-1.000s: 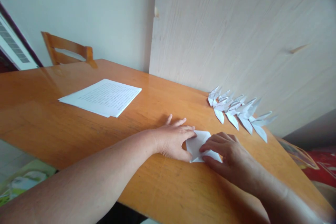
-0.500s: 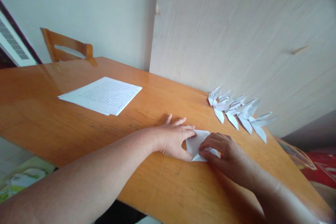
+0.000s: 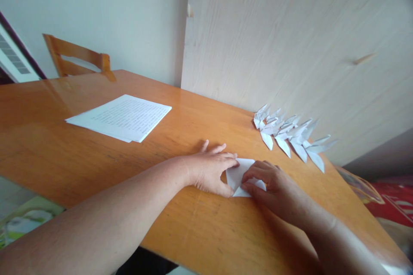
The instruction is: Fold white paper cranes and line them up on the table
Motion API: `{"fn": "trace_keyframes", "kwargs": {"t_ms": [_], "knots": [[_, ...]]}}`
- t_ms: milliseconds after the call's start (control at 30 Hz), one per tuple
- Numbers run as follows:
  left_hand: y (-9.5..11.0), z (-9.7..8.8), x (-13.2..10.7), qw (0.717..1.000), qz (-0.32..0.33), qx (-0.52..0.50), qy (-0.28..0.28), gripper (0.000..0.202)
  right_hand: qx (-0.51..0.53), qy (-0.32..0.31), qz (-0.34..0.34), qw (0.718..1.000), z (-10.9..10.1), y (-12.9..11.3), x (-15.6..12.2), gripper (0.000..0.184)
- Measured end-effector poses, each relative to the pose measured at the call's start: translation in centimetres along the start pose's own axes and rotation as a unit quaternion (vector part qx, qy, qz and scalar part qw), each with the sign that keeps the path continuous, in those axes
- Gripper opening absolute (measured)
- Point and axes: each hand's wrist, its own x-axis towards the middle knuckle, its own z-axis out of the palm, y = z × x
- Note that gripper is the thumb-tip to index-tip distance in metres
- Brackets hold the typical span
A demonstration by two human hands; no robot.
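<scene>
A small folded sheet of white paper (image 3: pixel 237 172) lies flat on the wooden table (image 3: pixel 200 227) in front of me. My left hand (image 3: pixel 214 172) rests at its left side with fingers spread, the thumb and index fingertip touching the paper's edge. From the right, my right hand (image 3: pixel 269 182) pinches a folded flap of the same paper between thumb and fingers. Part of the paper's right side is hidden under that hand.
Several folded white paper figures (image 3: pixel 290 133) stand in a row by the pale wooden panel (image 3: pixel 274 38). A stack of printed sheets (image 3: pixel 122 118) lies at the far left. Behind the table is a wooden chair (image 3: pixel 77 58). Something red (image 3: pixel 390 200) is beyond the right edge.
The whole view has shifted slightly, so everything appears a little further left. Both hands keep the same hold on the folded paper.
</scene>
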Motion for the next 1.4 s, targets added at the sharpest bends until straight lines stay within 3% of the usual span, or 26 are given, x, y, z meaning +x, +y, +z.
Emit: {"fn": "trace_keyframes", "kwargs": {"t_ms": [333,533,1400], "knots": [[0.12,0.17,-0.01,1.0,-0.009,-0.002,-0.001,0.075,-0.005,0.001,0.007,1.0,-0.1,-0.2,-0.01,0.008],[0.3,0.63,0.09,1.0,-0.005,-0.003,0.023,0.088,-0.006,0.01,0.005,1.0,0.02,-0.1,-0.05,0.01],[0.02,0.8,0.13,1.0,0.004,-0.001,0.011,0.091,0.003,-0.008,0.014,1.0,-0.25,-0.14,0.6,0.013]]}}
